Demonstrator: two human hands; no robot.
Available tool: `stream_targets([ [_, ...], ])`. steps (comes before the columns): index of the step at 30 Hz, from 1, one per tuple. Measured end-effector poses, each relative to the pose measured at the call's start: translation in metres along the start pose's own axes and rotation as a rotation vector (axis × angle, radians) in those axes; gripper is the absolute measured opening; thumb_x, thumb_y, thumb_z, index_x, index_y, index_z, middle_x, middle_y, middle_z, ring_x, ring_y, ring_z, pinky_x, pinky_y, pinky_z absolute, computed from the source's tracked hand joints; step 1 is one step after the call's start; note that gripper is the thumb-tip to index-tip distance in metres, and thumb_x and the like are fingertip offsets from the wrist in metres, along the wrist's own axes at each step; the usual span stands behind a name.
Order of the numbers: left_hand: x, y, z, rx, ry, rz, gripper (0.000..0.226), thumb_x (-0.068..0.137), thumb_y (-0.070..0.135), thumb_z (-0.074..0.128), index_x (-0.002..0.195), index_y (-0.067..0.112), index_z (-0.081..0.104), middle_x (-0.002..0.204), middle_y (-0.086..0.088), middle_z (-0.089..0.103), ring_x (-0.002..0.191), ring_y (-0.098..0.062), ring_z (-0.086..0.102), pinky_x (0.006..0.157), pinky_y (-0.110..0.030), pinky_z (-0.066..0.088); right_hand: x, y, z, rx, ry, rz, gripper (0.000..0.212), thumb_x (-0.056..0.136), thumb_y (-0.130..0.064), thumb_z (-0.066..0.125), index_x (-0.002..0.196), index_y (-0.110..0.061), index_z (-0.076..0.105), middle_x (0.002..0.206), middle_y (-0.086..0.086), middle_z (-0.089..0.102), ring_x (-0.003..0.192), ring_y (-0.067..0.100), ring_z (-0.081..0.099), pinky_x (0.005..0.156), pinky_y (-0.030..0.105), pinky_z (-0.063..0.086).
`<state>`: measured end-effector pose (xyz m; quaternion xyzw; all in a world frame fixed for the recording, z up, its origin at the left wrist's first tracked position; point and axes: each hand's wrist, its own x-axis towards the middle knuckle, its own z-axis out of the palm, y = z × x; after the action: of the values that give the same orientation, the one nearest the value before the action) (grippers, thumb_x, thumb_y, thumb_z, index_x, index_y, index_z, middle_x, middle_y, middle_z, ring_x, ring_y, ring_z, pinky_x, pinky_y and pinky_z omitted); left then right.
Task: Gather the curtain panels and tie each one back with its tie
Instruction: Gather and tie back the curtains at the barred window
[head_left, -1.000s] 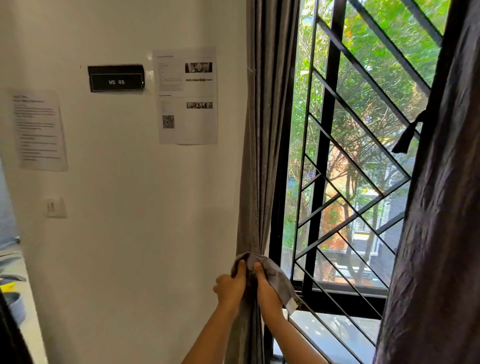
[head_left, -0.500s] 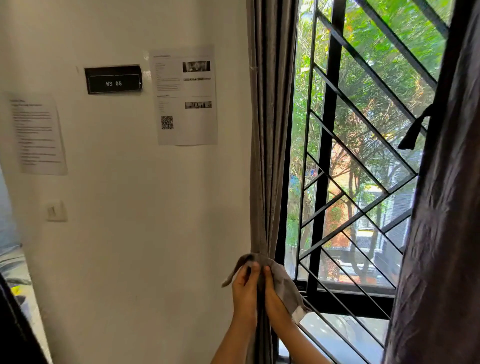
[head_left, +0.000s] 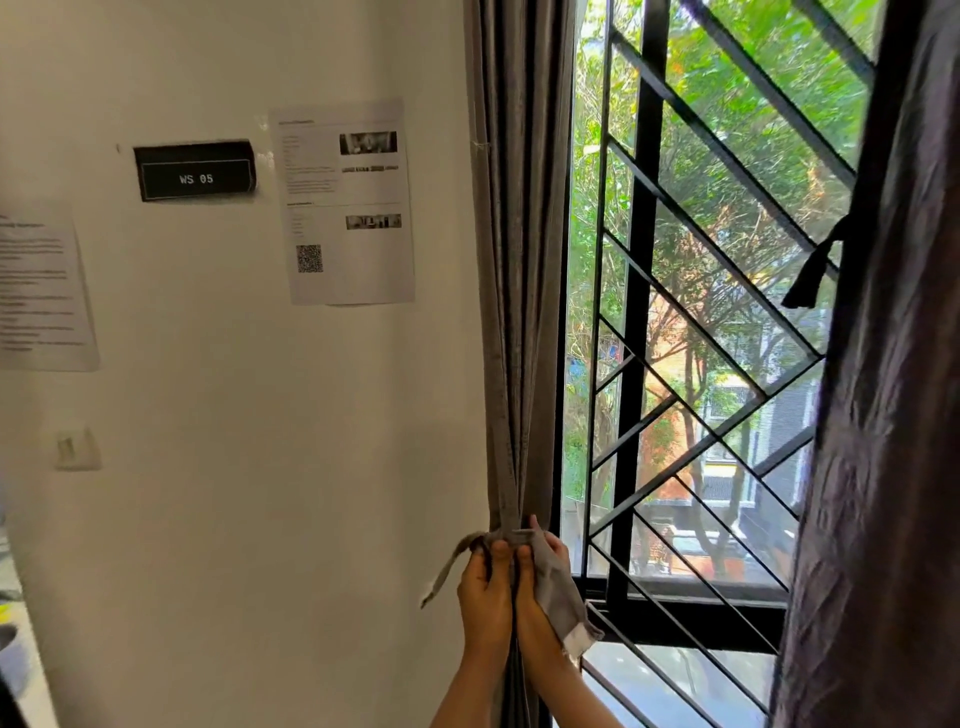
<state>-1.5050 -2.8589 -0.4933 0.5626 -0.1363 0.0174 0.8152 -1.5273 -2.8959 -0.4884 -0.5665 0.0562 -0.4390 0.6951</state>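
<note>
The grey left curtain panel (head_left: 519, 260) hangs gathered into a narrow bunch beside the window frame. A grey fabric tie (head_left: 558, 587) is wrapped round it low down. My left hand (head_left: 485, 597) grips the tie's left end, which dangles down to the left. My right hand (head_left: 537, 603) grips the right end, which drapes over my wrist with a white label at its tip. Both hands are pressed together in front of the bunch. The dark right curtain panel (head_left: 883, 415) hangs at the right edge, with a dark tie end (head_left: 815, 270) sticking out from it.
A black metal window grille (head_left: 675, 364) fills the opening between the panels. The white wall on the left carries a black sign (head_left: 195, 170), two printed sheets (head_left: 345, 202) and a light switch (head_left: 75, 449). A counter edge (head_left: 15, 649) shows at bottom left.
The tie has been drawn tighter round the curtain bunch, and its left end now hangs down longer. Both hands stay at the bunch; the view has shifted left.
</note>
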Motion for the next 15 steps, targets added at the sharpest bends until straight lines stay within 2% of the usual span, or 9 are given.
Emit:
stream_targets([
  [3,0.005,-0.004,0.003,0.053,0.039,0.026,0.033,0.089,0.037,0.053,0.101,0.01,0.068,0.093,-0.005,0.074,0.09,-0.02,0.07,0.087,-0.043,0.054,0.005,0.013,0.004,-0.022,-0.016,0.055,0.084,0.059,-0.075,0.066,0.116,-0.015,0.056,0.115,0.015,0.062,0.108,0.023,0.062,0.1,0.038,0.046],
  [5,0.007,-0.006,0.005,0.074,0.059,0.042,0.03,0.09,0.035,0.053,0.1,0.012,0.069,0.091,-0.004,0.074,0.089,-0.019,0.07,0.086,-0.042,0.055,0.01,0.039,0.0,-0.169,-0.064,0.092,0.072,0.068,-0.083,0.051,0.119,-0.032,0.055,0.121,0.006,0.061,0.114,0.015,0.058,0.104,0.037,0.043],
  [6,0.009,-0.007,0.005,0.082,0.067,0.047,0.028,0.09,0.034,0.053,0.099,0.012,0.069,0.091,-0.003,0.074,0.089,-0.018,0.07,0.086,-0.041,0.055,0.01,0.044,-0.001,-0.222,-0.098,0.089,0.061,0.075,-0.081,0.045,0.119,-0.039,0.053,0.121,-0.001,0.061,0.114,0.005,0.057,0.105,0.031,0.042],
  [7,0.009,-0.008,0.006,0.084,0.069,0.051,0.027,0.091,0.033,0.053,0.099,0.013,0.068,0.091,-0.003,0.074,0.089,-0.018,0.07,0.085,-0.04,0.055,0.011,0.039,-0.002,-0.264,-0.086,0.077,0.049,0.082,-0.074,0.044,0.119,-0.042,0.052,0.119,-0.005,0.061,0.111,-0.005,0.055,0.102,0.02,0.042],
  [9,0.01,-0.009,0.006,0.117,0.077,0.059,0.027,0.092,0.035,0.051,0.097,0.014,0.068,0.088,-0.003,0.074,0.086,-0.013,0.07,0.082,-0.036,0.055,0.012,0.022,-0.006,-0.234,-0.074,0.067,0.029,0.094,-0.042,0.052,0.119,-0.029,0.057,0.11,-0.007,0.064,0.102,-0.015,0.055,0.087,0.001,0.039],
  [10,0.01,-0.009,0.006,0.147,0.086,0.066,0.03,0.091,0.039,0.05,0.095,0.015,0.068,0.086,-0.002,0.074,0.082,-0.01,0.069,0.08,-0.033,0.055,0.011,0.021,-0.006,-0.212,-0.084,0.07,0.026,0.096,-0.029,0.053,0.119,-0.02,0.058,0.108,-0.01,0.063,0.102,-0.012,0.056,0.082,-0.003,0.038],
  [13,0.011,-0.011,0.008,0.16,0.142,0.051,0.037,0.09,0.047,0.044,0.093,0.018,0.067,0.085,0.001,0.072,0.08,-0.009,0.067,0.074,-0.025,0.051,0.007,0.016,-0.003,-0.198,-0.088,0.079,0.022,0.093,-0.043,0.053,0.107,-0.027,0.055,0.107,-0.01,0.061,0.1,-0.001,0.056,0.08,-0.004,0.036],
  [14,0.011,-0.01,0.01,0.147,0.17,0.028,0.036,0.092,0.046,0.043,0.094,0.019,0.066,0.087,0.003,0.071,0.082,-0.009,0.066,0.073,-0.023,0.049,0.01,0.015,-0.002,-0.224,-0.053,0.066,0.008,0.094,-0.035,0.054,0.1,-0.031,0.057,0.104,-0.005,0.065,0.095,0.0,0.059,0.08,-0.003,0.038],
  [15,0.012,-0.008,0.012,0.128,0.192,-0.001,0.034,0.095,0.044,0.042,0.096,0.02,0.066,0.088,0.004,0.07,0.083,-0.008,0.064,0.071,-0.021,0.047,0.013,0.014,-0.001,-0.224,-0.015,0.054,0.012,0.096,-0.021,0.054,0.095,-0.033,0.058,0.098,-0.002,0.067,0.09,-0.003,0.062,0.079,-0.002,0.04],
])
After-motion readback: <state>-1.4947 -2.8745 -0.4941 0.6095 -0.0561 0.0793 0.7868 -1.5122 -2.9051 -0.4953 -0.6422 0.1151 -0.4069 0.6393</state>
